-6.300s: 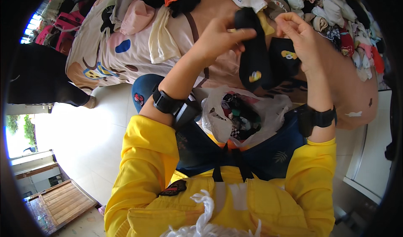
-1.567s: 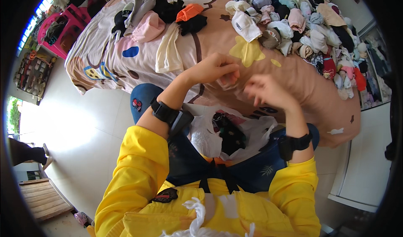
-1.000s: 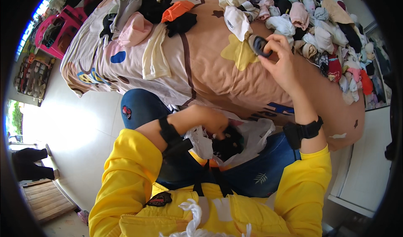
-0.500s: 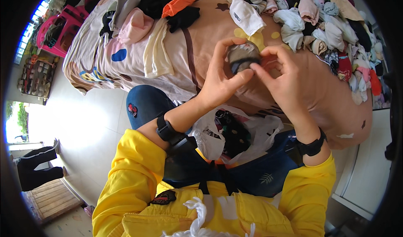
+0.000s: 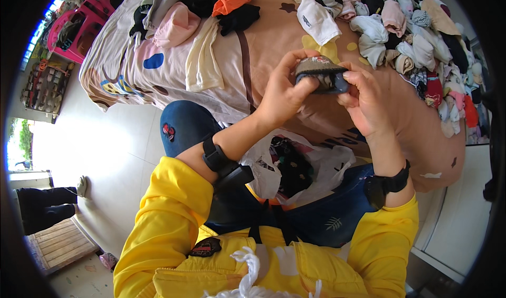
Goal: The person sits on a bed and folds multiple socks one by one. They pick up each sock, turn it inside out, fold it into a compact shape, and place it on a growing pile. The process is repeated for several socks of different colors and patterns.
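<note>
A: What was at the centre?
B: A small, rounded, sock-like bundle of brown fabric with a dark blue-grey edge (image 5: 320, 66). It was held up between both hands, over a draped tan-and-pale-pink printed cloth (image 5: 427, 121).

A: State of the left hand?
B: The bare left hand (image 5: 290, 84) was grasping the bundle's left end, thumb at the near, darker side, fingers curled over the far side.

A: And the right?
B: The bare right hand (image 5: 363, 95) was pinching the dark edge at the other end, thumb and fingertips together, palm turned partly inward.

A: Just below?
B: A thin, whitish, translucent plastic bag (image 5: 337, 163) between the knees, its mouth spread wide, dark patterned fabric pieces (image 5: 292, 166) inside. Blue trousers (image 5: 187, 126) on either side.

A: Farther out on the printed cloth?
B: To the left, a loose group: a bright orange fabric piece (image 5: 233, 1) touching a black one, a crumpled soft-pink garment (image 5: 176, 26), a long cream fabric piece (image 5: 203, 58). To the right, a dense heap of rolled, many-coloured socks (image 5: 416, 47).

A: At the margins?
B: A hot-pink plastic chair (image 5: 89, 26), upper left. Lower left, another person's dark-trousered legs (image 5: 47, 208) near a slatted brown wooden panel (image 5: 60, 242).
</note>
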`<action>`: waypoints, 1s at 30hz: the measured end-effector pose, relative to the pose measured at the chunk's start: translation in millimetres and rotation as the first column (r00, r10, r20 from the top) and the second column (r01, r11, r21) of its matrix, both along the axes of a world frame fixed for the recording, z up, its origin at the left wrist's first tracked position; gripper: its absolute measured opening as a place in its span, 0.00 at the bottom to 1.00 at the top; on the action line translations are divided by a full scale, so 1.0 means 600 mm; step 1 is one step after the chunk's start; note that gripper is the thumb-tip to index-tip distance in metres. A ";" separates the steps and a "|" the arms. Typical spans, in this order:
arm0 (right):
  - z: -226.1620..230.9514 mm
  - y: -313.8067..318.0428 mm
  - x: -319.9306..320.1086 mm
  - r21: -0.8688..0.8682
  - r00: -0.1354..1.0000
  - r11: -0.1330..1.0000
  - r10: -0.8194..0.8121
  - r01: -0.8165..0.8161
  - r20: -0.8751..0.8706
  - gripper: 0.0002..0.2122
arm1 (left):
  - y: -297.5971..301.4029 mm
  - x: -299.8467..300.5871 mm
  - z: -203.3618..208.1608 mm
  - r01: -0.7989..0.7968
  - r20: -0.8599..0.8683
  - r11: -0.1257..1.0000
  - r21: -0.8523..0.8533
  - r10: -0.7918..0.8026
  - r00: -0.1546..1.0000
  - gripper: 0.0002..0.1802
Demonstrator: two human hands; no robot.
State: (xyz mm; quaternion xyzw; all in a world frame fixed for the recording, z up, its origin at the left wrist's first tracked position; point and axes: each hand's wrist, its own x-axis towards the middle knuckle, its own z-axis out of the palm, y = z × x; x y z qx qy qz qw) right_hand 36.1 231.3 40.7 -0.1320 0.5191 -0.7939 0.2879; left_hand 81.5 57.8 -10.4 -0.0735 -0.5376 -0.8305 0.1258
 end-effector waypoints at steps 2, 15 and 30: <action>-0.005 -0.004 -0.003 0.062 0.998 0.997 -0.042 0.044 -0.044 0.07 | -0.003 -0.004 -0.002 0.042 0.047 0.980 0.195 -0.052 0.998 0.25; -0.025 -0.005 -0.031 0.161 0.915 0.968 -0.117 0.192 -0.387 0.08 | -0.014 0.018 0.021 0.426 0.175 0.680 0.597 -0.628 0.758 0.28; 0.025 0.072 -0.060 -0.078 0.851 0.893 -0.446 0.442 -0.278 0.08 | -0.070 -0.013 0.034 0.287 0.062 0.920 -0.269 -0.281 0.958 0.17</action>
